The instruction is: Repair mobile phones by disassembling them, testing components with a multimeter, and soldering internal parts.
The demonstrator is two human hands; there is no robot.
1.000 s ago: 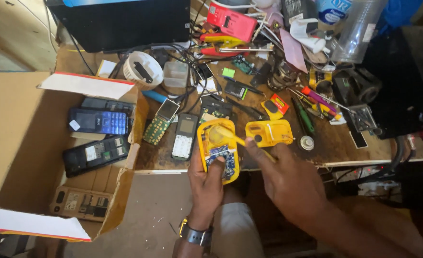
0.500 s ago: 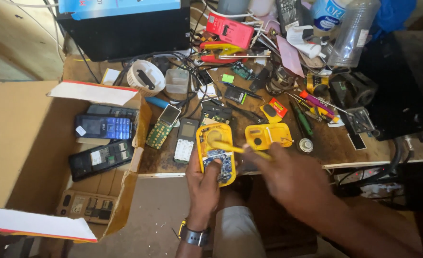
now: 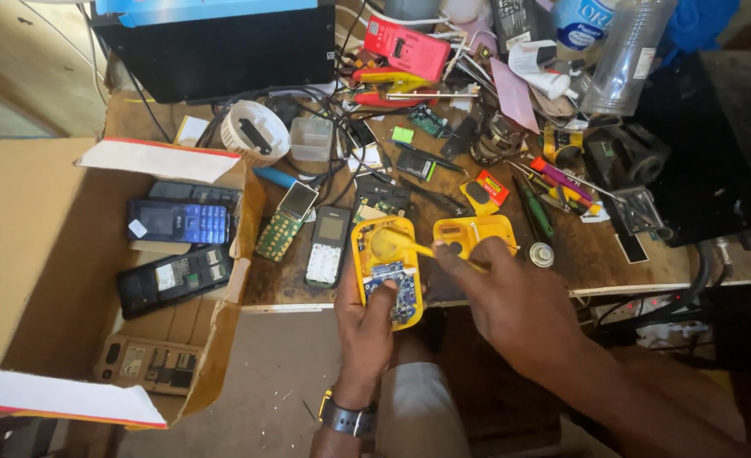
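Both hands bare, no sleeves; left wrist w/ dark-strap watch (image 3: 346,418), metal case; light trousers (image 3: 418,407).

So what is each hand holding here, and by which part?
The left hand grips the opened yellow phone by its lower end, thumb on the circuit board. The right hand holds a thin yellow tool by its rear end.

Left hand (image 3: 367,318) curled in a grip, thumb up — right hand (image 3: 507,293) pinching, fingers closed, forearm angled in
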